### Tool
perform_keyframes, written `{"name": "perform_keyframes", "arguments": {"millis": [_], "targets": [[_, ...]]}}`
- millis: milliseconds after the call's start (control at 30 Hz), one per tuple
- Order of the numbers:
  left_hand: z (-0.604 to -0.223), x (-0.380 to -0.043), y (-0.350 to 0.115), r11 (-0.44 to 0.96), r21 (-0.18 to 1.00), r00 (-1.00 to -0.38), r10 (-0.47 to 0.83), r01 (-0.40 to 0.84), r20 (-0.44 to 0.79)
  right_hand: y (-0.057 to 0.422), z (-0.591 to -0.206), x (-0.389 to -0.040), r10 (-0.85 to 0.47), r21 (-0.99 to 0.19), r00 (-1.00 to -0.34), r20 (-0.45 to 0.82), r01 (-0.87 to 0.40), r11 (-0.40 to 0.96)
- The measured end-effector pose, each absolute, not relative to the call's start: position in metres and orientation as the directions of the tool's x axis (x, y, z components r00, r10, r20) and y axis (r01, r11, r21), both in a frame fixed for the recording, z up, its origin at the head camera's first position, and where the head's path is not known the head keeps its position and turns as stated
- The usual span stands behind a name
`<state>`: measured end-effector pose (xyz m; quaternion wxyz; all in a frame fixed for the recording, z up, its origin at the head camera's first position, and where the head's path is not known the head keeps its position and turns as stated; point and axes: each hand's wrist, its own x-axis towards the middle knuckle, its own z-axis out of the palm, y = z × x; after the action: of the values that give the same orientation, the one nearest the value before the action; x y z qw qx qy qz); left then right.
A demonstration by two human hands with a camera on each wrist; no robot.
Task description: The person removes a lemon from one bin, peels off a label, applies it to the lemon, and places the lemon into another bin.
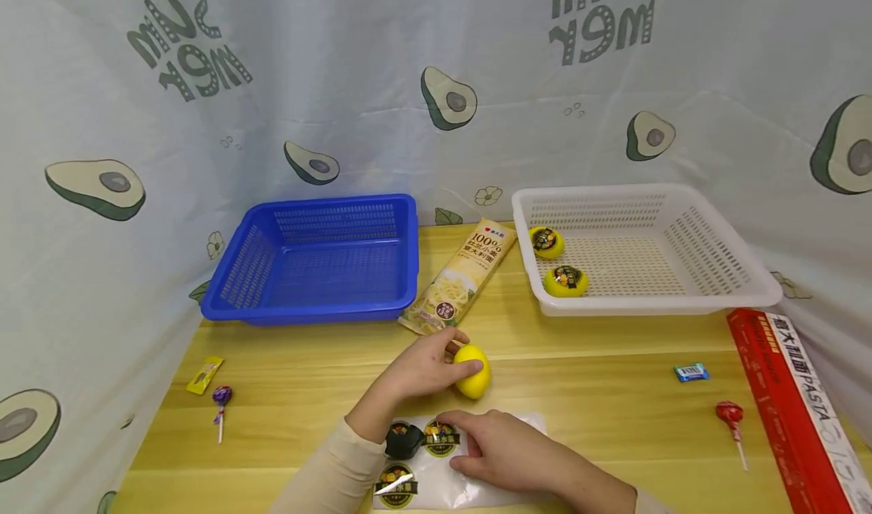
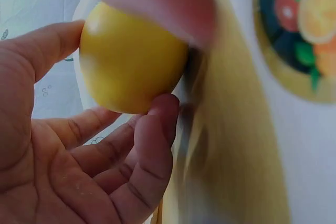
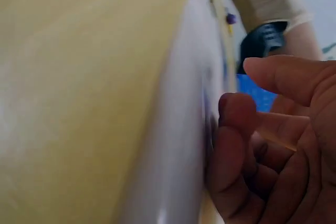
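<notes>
A plain yellow lemon (image 1: 474,378) is in my left hand (image 1: 425,364), gripped between the thumb and fingers above the middle of the table. Its smooth skin fills much of the left wrist view, with the fingers around it. Below it lies a clear-white sheet (image 1: 436,484) of round black-and-gold fruit stickers. My right hand (image 1: 511,452) rests over this sheet, index fingertip at the edge of one sticker (image 1: 441,442), thumb apart from it. A second sticker (image 1: 397,487) shows nearer the front. In the right wrist view, the right fingers (image 3: 231,156) bend loosely beside the sheet.
A blue basket (image 1: 327,317) stands at back left. At back right, a white basket (image 1: 654,302) contains two stickered lemons (image 1: 565,281). Between them lies a pasta packet (image 1: 463,275). Wrapped candies and lollipops (image 1: 221,397) lie at both sides; a red pasta box (image 1: 783,400) lies right.
</notes>
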<state>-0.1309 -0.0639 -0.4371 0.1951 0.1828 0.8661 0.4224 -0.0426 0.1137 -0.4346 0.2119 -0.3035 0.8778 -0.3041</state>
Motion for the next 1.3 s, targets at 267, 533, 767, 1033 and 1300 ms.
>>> {"name": "perform_keyframes", "arguments": {"millis": [267,533,767,1033,1300], "targets": [[-0.439,-0.130,-0.064,0.572,0.809,-0.861,0.472,0.135,-0.189,0.110,-0.444,-0.046,-0.626,-0.631,-0.758,-0.183,-0.398,0.667],[-0.434,-0.132,-0.066,0.603,0.781,-0.861,0.473,0.161,-0.188,0.111,-0.446,-0.048,-0.625,-0.663,-0.755,-0.200,-0.365,0.653],[-0.426,-0.129,-0.075,0.669,0.712,-0.861,0.473,0.213,-0.187,0.111,-0.446,-0.049,-0.621,-0.690,-0.751,-0.224,-0.328,0.645],[-0.425,-0.127,-0.086,0.641,0.734,-0.849,0.499,0.224,-0.176,0.111,-0.448,-0.049,-0.614,-0.704,-0.755,-0.232,-0.305,0.641],[-0.428,-0.127,-0.087,0.595,0.776,-0.827,0.531,0.208,-0.186,0.110,-0.446,-0.050,-0.612,-0.711,-0.748,-0.259,-0.281,0.644]]}}
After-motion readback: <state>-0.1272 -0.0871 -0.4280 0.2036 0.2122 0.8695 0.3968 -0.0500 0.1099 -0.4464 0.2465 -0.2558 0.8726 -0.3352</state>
